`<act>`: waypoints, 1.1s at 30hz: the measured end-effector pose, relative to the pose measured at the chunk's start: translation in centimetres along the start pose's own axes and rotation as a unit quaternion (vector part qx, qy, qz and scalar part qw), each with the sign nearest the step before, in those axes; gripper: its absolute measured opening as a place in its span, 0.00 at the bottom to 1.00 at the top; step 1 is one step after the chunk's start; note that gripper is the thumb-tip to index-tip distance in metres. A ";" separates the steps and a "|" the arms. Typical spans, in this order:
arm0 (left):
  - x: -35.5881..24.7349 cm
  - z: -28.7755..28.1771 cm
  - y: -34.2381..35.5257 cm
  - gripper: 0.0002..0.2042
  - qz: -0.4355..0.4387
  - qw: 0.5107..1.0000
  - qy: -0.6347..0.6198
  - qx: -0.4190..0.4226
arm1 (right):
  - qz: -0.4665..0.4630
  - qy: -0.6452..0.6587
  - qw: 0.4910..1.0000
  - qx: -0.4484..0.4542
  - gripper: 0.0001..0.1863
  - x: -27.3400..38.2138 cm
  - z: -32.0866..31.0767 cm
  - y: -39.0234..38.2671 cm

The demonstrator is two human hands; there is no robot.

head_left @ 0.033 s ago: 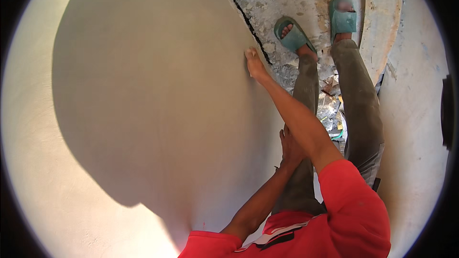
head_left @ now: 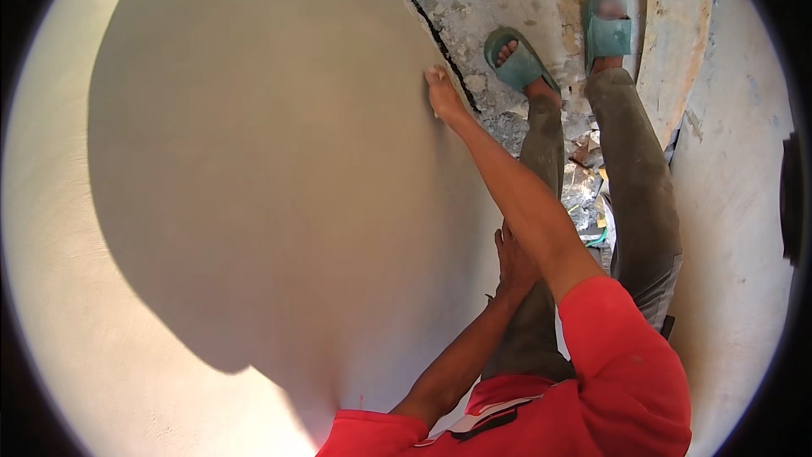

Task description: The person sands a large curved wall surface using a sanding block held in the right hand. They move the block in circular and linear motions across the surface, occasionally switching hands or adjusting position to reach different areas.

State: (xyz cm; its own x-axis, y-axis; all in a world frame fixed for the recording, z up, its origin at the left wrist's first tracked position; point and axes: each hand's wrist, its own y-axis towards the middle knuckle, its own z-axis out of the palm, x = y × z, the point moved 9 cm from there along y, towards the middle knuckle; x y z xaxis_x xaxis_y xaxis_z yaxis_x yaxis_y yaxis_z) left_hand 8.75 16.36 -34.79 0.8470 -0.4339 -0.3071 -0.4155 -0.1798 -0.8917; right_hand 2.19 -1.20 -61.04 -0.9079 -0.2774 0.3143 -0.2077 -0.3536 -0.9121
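Wall (head_left: 279, 203), pale, one: at the person's left, partly shadowed. Right hand (head_left: 444, 96): curled, apparently touching the wall near a dark crack (head_left: 433, 29); whether it pinches anything cannot be told. Left hand (head_left: 515, 264): visible fingers extended, partly behind right forearm (head_left: 529, 203). Sandals (head_left: 609, 37), green, one pair: on rough floor (head_left: 541, 13).

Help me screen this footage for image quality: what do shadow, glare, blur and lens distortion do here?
Head view: a big shadow dims much of the pale surface, with bright sunlight along its left; head view: the right hand looks slightly soft; head view: a blurred patch hides toes above the right sandal's strap; head view: fisheye bending, black corners.
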 end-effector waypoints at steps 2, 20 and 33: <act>0.8 1.2 -0.9 0.31 -0.017 1.000 -0.016 -0.005 | -0.132 -0.077 0.987 -0.057 0.43 7.3 0.9 1.5; -0.3 0.1 -0.8 0.30 -0.006 0.995 -0.019 -0.097 | -0.149 -0.109 0.983 -0.024 0.36 3.1 3.7 -9.9; 0.0 1.1 -0.2 0.34 -0.062 0.998 0.000 0.023 | -0.178 -0.139 0.971 -0.084 0.33 4.1 2.9 -3.8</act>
State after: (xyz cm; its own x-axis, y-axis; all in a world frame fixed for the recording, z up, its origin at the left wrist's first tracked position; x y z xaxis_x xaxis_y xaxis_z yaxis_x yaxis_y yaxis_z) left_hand 9.21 17.35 -34.94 0.8912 -0.4101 -0.1940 -0.2924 -0.1921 -0.9368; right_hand 0.33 -3.55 -55.54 -0.6398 -0.4029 0.6545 -0.5669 -0.3275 -0.7559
